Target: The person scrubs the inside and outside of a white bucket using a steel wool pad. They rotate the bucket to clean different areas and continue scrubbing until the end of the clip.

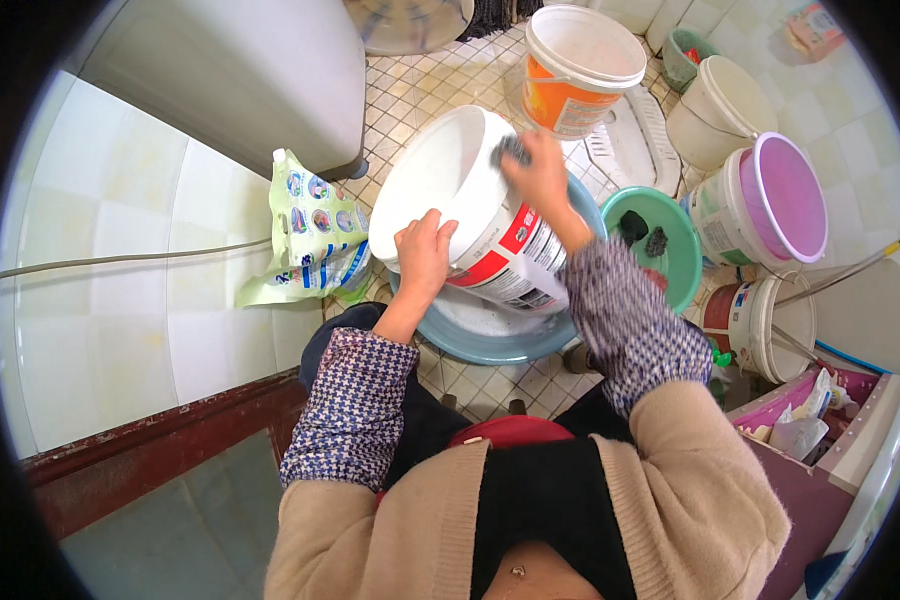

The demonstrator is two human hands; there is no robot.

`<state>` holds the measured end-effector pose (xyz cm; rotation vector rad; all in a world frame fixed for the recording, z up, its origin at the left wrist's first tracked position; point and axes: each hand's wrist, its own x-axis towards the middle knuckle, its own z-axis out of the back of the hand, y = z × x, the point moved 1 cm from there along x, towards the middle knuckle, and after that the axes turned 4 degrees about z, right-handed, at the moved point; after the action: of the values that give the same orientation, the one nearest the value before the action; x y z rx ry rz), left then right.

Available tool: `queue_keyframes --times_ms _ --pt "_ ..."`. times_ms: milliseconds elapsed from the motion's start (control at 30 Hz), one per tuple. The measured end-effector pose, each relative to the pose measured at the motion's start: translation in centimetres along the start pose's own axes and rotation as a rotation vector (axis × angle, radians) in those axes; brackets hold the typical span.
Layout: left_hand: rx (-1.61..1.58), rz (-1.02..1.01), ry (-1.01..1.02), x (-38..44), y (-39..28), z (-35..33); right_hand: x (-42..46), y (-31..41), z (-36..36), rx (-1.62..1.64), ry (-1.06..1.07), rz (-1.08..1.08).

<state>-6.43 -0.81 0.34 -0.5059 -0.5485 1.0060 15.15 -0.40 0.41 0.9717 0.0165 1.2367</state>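
A large white plastic bucket (480, 196) with a red printed label leans to the left inside a blue-grey basin (461, 347). Whitish suds (487, 319) show in the basin under it. My left hand (424, 251) grips the bucket's near rim. Pressed to the outer wall by the rim on the right, a dark steel-wool scourer (511, 152) is in my right hand (538, 174), which is slightly blurred. A green basin (686, 225) stands just right of the blue-grey one, holding a black scrubber (633, 226) and a grey steel-wool pad (656, 241).
A detergent bag (319, 225) stands by the tiled wall on the left. Behind are an orange-labelled bucket (581, 94) and a squat toilet (634, 139). To the right are a cream bucket (720, 112), a purple basin (791, 196), and a bucket (757, 326) holding rods.
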Motion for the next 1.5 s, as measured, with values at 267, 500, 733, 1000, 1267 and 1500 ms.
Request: queue_keyframes --times_ms 267,500,733,1000,1267,1500 --pt "0.038 0.031 -0.011 -0.4 0.0 -0.1 -4.6 5.3 1.3 -0.084 0.104 0.333" --pt "0.004 -0.041 -0.067 -0.1 -0.5 -0.7 2.2 1.7 0.7 -0.205 0.029 0.096" --pt "0.055 -0.025 -0.05 -0.3 -0.2 -0.6 -6.5 6.8 1.6 0.029 0.259 0.455" --pt "0.038 0.01 -0.011 1.1 -0.7 -0.8 0.1 2.8 -0.2 -0.05 -0.081 0.186" --pt "-0.017 0.022 0.018 1.1 -1.1 -0.4 1.3 4.5 0.0 -0.021 0.04 0.331" --pt "0.244 0.142 0.198 0.8 0.9 2.7 5.3 -1.3 -0.9 -0.103 0.121 0.105"
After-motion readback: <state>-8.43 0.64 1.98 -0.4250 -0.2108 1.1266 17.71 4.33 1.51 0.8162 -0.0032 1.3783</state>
